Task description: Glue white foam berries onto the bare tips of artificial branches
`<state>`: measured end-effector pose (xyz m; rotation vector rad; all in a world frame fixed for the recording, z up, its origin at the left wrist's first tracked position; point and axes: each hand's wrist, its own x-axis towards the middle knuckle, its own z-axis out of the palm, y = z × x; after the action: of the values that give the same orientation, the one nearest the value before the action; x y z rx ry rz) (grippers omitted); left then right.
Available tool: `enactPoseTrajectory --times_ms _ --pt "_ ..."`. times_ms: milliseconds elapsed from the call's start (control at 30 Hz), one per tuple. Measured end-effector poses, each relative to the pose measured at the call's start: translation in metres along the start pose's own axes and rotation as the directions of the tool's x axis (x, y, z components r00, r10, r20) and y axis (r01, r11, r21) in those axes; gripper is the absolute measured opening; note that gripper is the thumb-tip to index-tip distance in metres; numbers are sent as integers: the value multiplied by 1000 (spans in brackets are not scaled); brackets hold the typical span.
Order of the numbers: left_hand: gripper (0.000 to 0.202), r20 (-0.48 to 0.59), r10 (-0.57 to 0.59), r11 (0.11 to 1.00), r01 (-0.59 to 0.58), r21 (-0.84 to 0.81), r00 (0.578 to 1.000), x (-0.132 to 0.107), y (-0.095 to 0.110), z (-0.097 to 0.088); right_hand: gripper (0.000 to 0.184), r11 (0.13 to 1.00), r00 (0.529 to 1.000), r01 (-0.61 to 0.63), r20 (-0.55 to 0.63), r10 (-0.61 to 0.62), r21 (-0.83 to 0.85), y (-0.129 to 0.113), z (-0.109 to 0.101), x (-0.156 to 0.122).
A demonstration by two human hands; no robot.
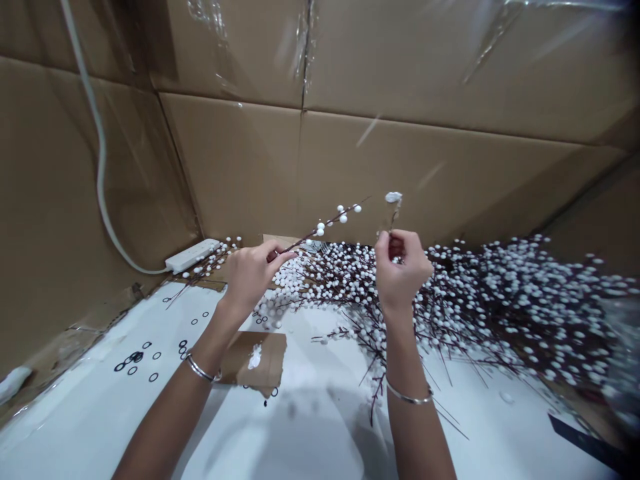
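My left hand (251,272) is closed in a pinch on a thin dark twig with white beads (327,225) that slants up to the right. My right hand (400,267) is closed around a small stick tipped with a white blob (392,208), held upright just right of the twig's tip. Both hands hover above a big heap of white-beaded twigs (480,300) lying on the white table (310,427).
Cardboard walls (390,153) close in the back and left. A white power strip (193,255) with its cable lies at the back left. A cardboard scrap with white paste (255,358) and several small black rings (145,360) lie on the table.
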<state>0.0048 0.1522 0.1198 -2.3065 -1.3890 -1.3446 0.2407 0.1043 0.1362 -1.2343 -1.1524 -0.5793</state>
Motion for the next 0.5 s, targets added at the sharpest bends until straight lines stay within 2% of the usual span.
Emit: enactPoseTrajectory --times_ms 67,200,500 --pt "31 13 14 1000 -14 -14 1000 0 0 -1 14 998 998 -65 -20 65 14 7 0 3" --pt "31 21 53 998 -52 -22 998 -1 3 -1 16 989 990 -141 30 140 41 16 1 5" --pt "30 25 80 997 -81 5 996 -1 5 -1 15 987 984 -154 93 149 44 19 3 2"
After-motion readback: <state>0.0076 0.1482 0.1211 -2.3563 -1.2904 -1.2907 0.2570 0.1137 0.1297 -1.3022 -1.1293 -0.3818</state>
